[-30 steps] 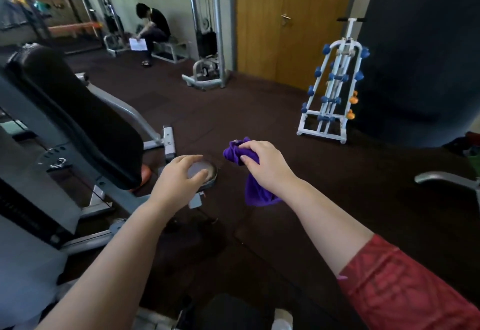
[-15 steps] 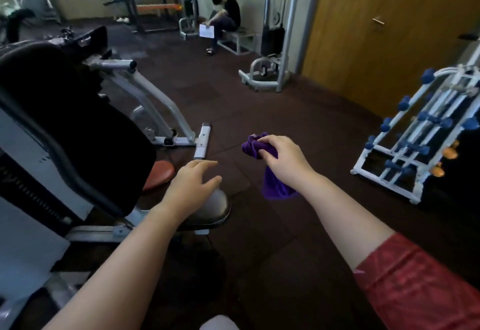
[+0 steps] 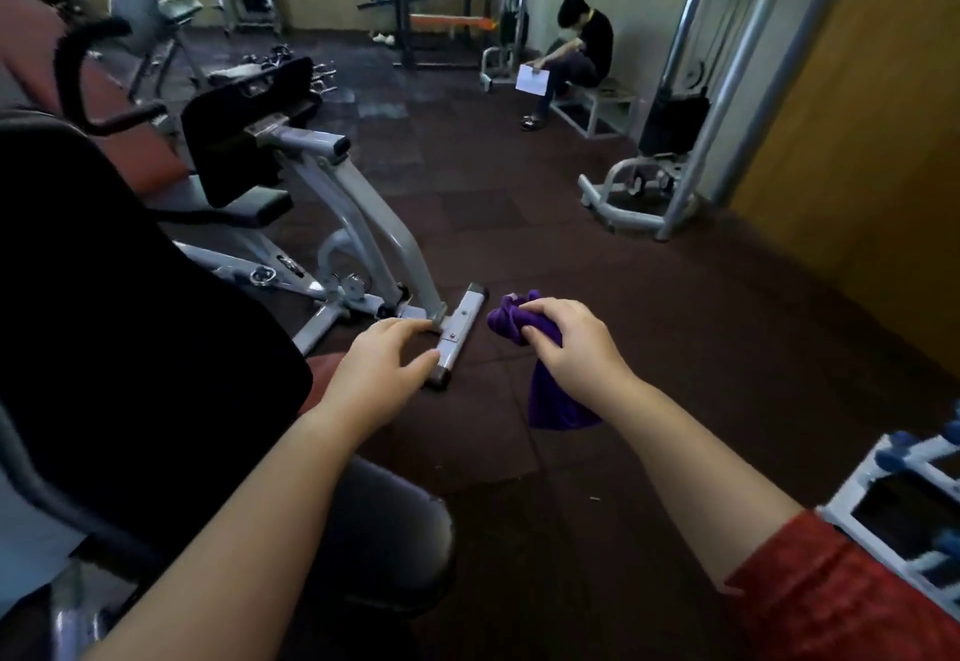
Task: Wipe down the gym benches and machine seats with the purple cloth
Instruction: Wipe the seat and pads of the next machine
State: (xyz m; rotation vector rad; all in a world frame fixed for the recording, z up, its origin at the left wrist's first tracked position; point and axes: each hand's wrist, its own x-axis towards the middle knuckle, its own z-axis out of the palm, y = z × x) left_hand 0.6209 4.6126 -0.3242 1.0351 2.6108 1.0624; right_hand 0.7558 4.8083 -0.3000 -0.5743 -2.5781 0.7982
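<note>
My right hand (image 3: 569, 343) grips the bunched purple cloth (image 3: 550, 400), which hangs down below my fist over the dark floor. My left hand (image 3: 382, 369) hovers beside it, fingers spread and holding nothing. A large black machine back pad (image 3: 114, 296) fills the left side, close to my left forearm. A grey rounded seat (image 3: 395, 530) lies low under my left arm. Further back stands another machine with a black pad (image 3: 244, 135) on a grey frame (image 3: 379, 239).
A person (image 3: 576, 52) sits on a low bench (image 3: 597, 104) at the back holding a sheet of paper. A cable machine (image 3: 675, 140) stands before the wooden door (image 3: 857, 140) on the right. A white dumbbell rack (image 3: 914, 504) is at the lower right. Dark rubber floor lies between.
My view has swung left and up, showing more of the room's back. Both hands stay in front of me, the cloth still in the right one; the dumbbell rack has slid to the lower right corner.
</note>
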